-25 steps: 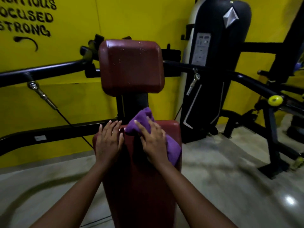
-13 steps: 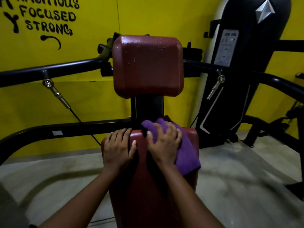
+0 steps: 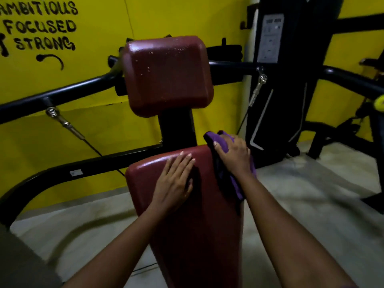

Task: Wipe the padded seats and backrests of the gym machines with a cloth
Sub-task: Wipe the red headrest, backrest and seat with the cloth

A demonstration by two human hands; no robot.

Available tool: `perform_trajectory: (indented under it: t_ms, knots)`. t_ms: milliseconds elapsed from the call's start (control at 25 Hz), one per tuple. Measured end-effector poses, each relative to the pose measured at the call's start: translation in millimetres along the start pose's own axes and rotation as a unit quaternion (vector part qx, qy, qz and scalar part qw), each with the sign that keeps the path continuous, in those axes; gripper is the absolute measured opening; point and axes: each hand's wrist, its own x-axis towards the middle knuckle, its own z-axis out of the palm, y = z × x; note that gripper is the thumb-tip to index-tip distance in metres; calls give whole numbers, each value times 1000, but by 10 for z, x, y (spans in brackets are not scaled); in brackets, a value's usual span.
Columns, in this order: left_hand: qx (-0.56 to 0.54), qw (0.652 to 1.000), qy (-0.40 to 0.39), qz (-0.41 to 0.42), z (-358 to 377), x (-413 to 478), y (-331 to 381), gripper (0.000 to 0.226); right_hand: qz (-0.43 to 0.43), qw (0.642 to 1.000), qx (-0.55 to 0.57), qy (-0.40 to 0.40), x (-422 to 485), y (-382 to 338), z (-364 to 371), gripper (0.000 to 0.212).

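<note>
Two bare forearms reach forward from the bottom edge, either side of a long maroon pad (image 3: 197, 235) that runs away from the viewer and widens towards its far end. The left hand (image 3: 174, 183) lies flat on the pad's upper surface, fingers straight and close together, palm down, holding nothing. Just beside it, at the pad's far right corner, the right hand (image 3: 232, 156) curls its fingers over a purple cloth (image 3: 221, 140) and presses it against the pad's edge. The cloth bunches up beyond the fingertips, and the rest hangs down the pad's right side under the wrist.

The floor (image 3: 311, 194) beneath is pale grey and blurred.

Behind the long pad a black post (image 3: 176, 129) rises to a second maroon pad (image 3: 168, 73) — blocky, with rounded corners, facing the viewer, with small bright droplets scattered on its top and upper face. Black tubular bars (image 3: 62, 92) spread left and right from behind it, and a lower bar (image 3: 83, 169) curves down at the left. A metal fitting (image 3: 62, 119) hangs from the left bar with a thin cable running down towards the long pad.

Farthest back stands a yellow wall (image 3: 104, 80) painted with black lettering (image 3: 41, 26) reading "AMBITIOUS FOCUSED STRONG". At the right, against it, stands a tall black machine housing (image 3: 291, 59) with a pale label (image 3: 270, 38).
</note>
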Motion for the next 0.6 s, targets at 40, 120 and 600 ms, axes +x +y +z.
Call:
perform_trajectory:
  t_ms: [40,120,600]
  knots:
    - [9,1000,-8,19,31,21,60,55,18,998,62,-5,-9,1,26,54]
    - [39,995,-24,86,166,45,192,59,62,980,185,25,-175,98,73,51]
    - [115,982,-31,149,445,-47,309,68,392,815,427,-4,-1384,877,607,54]
